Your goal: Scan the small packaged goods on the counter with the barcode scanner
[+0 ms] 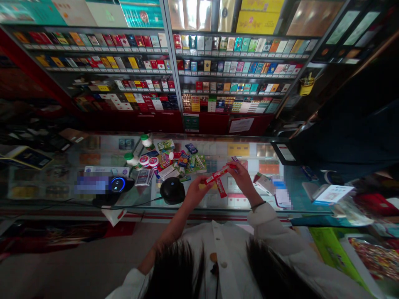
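Red foil sachet strip (217,176), light, limp, probably slippery, sits centre-frame above the glass counter (218,209). Left hand (195,193) pinches its left end, right hand (241,178) its right end, fingers closed. Best held at the ends.

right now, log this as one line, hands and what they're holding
left hand: pinching red-and-white packet strip | right hand: holding strip's upper end | position: above glass display counter
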